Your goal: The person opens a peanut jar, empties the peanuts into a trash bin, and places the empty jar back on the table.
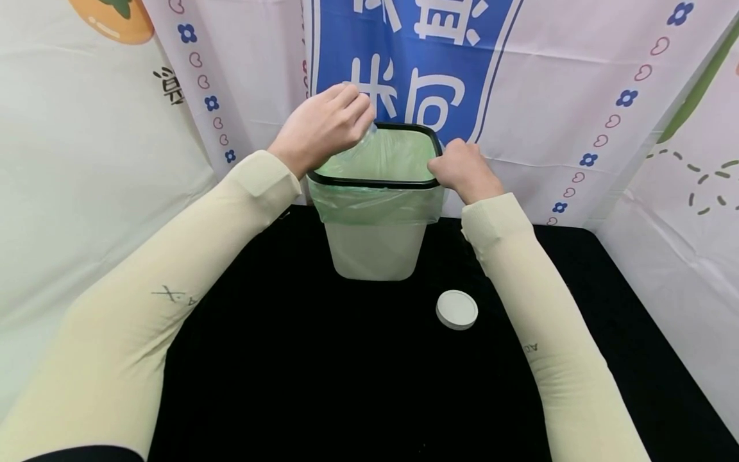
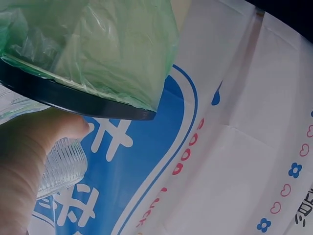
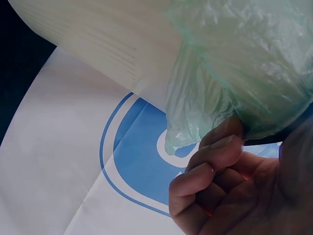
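A pale trash can [image 1: 375,253] with a black rim ring [image 1: 378,184] stands upright, lined with a green plastic bag [image 1: 375,205] folded down over its outside. Above the can's left side, my left hand [image 1: 329,125] grips a clear ribbed container [image 2: 63,166], mostly hidden by the hand in the head view. My right hand [image 1: 464,170] holds the can's rim at its right corner, its fingers [image 3: 222,147] curled against the bag and ring. On the table in front of the can, to the right, lies a round white lid [image 1: 457,309].
The can stands toward the back of a black-covered table [image 1: 346,366]. Close behind it hangs a white cloth with a blue printed panel [image 1: 398,64]. White cloth walls [image 1: 86,160] close in the left and right sides.
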`<state>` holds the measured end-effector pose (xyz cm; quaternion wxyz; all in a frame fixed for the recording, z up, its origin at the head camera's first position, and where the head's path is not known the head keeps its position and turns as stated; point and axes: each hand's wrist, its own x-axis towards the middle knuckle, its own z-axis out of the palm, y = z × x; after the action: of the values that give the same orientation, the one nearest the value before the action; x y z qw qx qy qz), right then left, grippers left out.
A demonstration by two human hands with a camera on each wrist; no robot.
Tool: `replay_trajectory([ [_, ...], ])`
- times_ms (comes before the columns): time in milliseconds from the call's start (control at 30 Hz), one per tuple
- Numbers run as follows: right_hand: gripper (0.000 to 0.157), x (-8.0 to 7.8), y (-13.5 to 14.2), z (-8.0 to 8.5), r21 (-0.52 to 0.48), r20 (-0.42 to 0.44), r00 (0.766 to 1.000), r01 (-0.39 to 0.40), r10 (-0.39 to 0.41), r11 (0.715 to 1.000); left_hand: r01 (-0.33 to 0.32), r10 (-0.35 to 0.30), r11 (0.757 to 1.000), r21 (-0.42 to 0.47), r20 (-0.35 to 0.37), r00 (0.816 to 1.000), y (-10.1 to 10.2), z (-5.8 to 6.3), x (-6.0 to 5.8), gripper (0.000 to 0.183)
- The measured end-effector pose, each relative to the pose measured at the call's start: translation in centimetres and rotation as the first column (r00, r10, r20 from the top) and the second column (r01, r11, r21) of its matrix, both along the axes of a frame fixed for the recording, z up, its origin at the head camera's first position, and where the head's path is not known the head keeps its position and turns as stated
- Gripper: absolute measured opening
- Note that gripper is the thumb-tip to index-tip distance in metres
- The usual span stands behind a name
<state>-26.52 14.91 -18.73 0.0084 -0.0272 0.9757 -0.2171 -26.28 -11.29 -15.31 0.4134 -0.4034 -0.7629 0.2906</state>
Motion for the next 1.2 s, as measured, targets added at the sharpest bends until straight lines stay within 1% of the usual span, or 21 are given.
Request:
replay_trajectory([
  [133,0.018,0.0,0.0,-0.1,0.001,-0.009,1.0,0.005,-0.005,1.0,-0.003,0.002,0.999,0.035,0.016,1.0,-0.2,0.1,0.1,0.03],
  [367,0.018,0.1,0.0,0.0,0.003,0.01,1.0,0.0,0.0,1.0,-0.023,0.015,0.995,0.098,0.084,0.996,-0.5,0.0,0.3,0.031],
  [533,0.018,0.1,0.0,0.0,-0.001,0.012,1.0,0.0,0.0,1.0,-0.039,0.026,0.991,0.13,0.102,0.994,-0.7,-0.1,0.3,0.028],
  [633,0.018,0.1,0.0,0.0,-0.004,0.009,1.0,0.001,-0.001,1.0,-0.072,0.051,0.986,0.152,0.138,0.989,-0.8,0.0,0.3,0.028],
  [800,0.019,0.1,-0.1,-0.1,-0.006,0.008,1.0,0.004,-0.004,1.0,-0.128,0.094,0.976,0.177,0.191,0.977,-1.1,0.1,0.4,0.034],
  [1033,0.019,0.0,-0.1,-0.1,-0.007,0.017,1.0,0.009,-0.009,1.0,-0.16,0.104,0.962,0.223,0.244,0.964,-1.3,0.0,0.5,0.045],
  [1200,0.018,0.1,-0.1,0.0,-0.008,0.018,1.0,0.008,-0.007,1.0,-0.188,0.122,0.953,0.238,0.266,0.956,-1.6,0.1,0.6,0.048],
])
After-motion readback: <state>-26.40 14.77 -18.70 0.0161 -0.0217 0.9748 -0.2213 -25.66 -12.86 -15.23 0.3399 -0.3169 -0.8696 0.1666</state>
